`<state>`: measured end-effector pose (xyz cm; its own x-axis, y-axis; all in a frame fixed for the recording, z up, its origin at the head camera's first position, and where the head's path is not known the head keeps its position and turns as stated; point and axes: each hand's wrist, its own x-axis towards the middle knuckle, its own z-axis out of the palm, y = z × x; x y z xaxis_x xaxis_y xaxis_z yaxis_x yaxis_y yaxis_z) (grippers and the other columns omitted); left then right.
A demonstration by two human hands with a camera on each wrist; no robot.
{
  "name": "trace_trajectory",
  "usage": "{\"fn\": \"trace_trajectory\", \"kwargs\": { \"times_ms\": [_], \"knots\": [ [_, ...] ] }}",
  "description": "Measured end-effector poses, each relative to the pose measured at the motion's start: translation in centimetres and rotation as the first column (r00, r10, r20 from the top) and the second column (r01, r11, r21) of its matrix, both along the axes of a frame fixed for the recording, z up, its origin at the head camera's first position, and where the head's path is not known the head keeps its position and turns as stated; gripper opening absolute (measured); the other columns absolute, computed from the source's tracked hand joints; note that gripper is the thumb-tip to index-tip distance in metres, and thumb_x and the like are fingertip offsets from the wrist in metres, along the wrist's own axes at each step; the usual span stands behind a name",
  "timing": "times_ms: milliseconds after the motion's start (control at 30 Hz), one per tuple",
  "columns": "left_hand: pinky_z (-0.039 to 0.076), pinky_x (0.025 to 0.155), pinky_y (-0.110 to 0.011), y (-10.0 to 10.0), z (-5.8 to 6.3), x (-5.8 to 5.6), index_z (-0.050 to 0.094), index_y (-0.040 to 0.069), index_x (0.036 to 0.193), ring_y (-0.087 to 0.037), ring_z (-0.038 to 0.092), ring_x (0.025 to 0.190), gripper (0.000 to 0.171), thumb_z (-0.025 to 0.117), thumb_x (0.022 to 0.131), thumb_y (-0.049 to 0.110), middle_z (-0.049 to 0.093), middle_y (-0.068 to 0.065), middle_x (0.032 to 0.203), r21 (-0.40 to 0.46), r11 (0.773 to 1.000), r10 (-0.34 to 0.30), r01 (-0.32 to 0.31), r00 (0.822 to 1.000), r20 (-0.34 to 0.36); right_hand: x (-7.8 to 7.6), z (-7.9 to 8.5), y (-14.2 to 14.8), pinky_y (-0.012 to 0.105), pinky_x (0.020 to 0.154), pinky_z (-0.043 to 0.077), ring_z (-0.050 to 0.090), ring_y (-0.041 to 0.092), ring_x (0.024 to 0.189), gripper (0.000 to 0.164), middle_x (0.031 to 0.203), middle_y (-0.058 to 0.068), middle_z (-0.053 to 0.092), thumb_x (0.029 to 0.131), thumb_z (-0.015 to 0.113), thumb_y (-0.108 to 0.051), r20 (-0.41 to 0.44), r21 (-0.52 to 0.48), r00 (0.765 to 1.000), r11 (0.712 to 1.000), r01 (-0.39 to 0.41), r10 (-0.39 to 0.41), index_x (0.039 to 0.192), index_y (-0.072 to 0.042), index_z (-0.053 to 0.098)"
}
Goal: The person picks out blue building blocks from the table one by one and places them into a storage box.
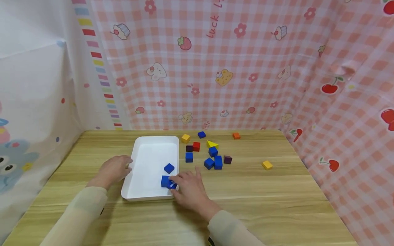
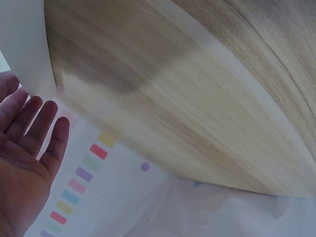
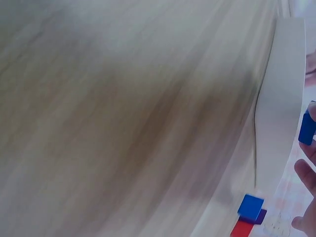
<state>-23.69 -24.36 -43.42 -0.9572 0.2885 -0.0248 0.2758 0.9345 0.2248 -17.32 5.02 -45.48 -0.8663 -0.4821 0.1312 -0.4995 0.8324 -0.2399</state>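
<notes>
Two blue blocks [image 1: 169, 168] sit in my tray [image 1: 146, 160]. Right hand [image 1: 191, 191] pinches another block [image 3: 306, 130] — loose left hand [image 1: 114, 169] touches the tray.

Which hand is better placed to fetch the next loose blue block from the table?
Probably the right hand: it is at the tray's right side, nearer the loose blue blocks, though it must first release the block it pinches. The left hand is at the opposite edge.
</notes>
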Motion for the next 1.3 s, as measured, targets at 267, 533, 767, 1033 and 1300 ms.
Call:
{"fn": "trace_trajectory", "kwargs": {
  "times_ms": [267,533,767,1033,1300],
  "knots": [
    [0.037,0.100,-0.066,0.5,-0.2,0.0,0.067,-0.005,0.116,-0.046,0.058,0.114,0.031,0.069,0.089,0.009,0.063,-0.025,0.124,-0.021,1.000,-0.002,0.001,0.999,-0.038,-0.1,-0.3,-1.3,0.066,0.114,0.016,0.054,0.022,0.123,0.043,0.128,-0.003,0.063,0.096,0.063,-0.043,0.048,0.067,0.998,0.997,-0.038,0.035,0.136,-0.028,0.062],
    [0.005,0.105,-0.079,0.8,-0.2,0.1,0.070,0.002,0.116,-0.042,0.060,0.113,0.031,0.071,0.088,0.014,0.067,-0.019,0.121,-0.098,0.995,-0.003,-0.006,0.995,-0.096,-0.2,-0.4,-1.6,0.066,0.114,0.014,0.051,0.022,0.127,0.042,0.131,-0.003,0.062,0.098,0.060,-0.040,0.094,0.100,0.995,0.994,-0.049,0.039,0.138,-0.028,0.060],
    [0.033,0.098,-0.072,1.0,0.0,0.2,0.070,0.001,0.116,-0.042,0.061,0.111,0.030,0.070,0.089,0.013,0.066,-0.019,0.123,-0.121,0.993,-0.020,0.008,0.995,-0.095,-0.2,0.0,-1.6,0.065,0.114,0.015,0.052,0.022,0.127,0.040,0.131,-0.004,0.061,0.098,0.060,-0.039,0.105,0.089,0.994,0.995,-0.040,0.030,0.136,-0.028,0.061],
    [0.041,0.092,-0.067,0.8,-0.2,-0.1,0.069,-0.001,0.116,-0.043,0.061,0.111,0.030,0.071,0.089,0.012,0.065,-0.020,0.124,-0.116,0.993,-0.008,-0.001,0.997,-0.075,-0.7,0.5,-0.3,0.065,0.114,0.016,0.050,0.025,0.128,0.037,0.132,0.000,0.061,0.099,0.058,-0.036,0.059,0.000,0.998,0.999,0.032,-0.032,0.134,-0.026,0.063],
    [0.044,0.094,-0.063,0.6,0.1,0.2,0.054,-0.007,0.133,-0.046,0.057,0.116,0.050,0.069,0.090,0.013,0.061,-0.027,0.125,-0.051,0.996,0.068,-0.069,0.998,-0.005,-2.1,0.1,2.0,0.067,0.113,0.014,0.048,0.028,0.130,0.036,0.133,0.001,0.061,0.099,0.057,-0.031,0.051,-0.029,0.994,0.994,0.102,-0.100,0.133,-0.023,0.063]
  ]
}}
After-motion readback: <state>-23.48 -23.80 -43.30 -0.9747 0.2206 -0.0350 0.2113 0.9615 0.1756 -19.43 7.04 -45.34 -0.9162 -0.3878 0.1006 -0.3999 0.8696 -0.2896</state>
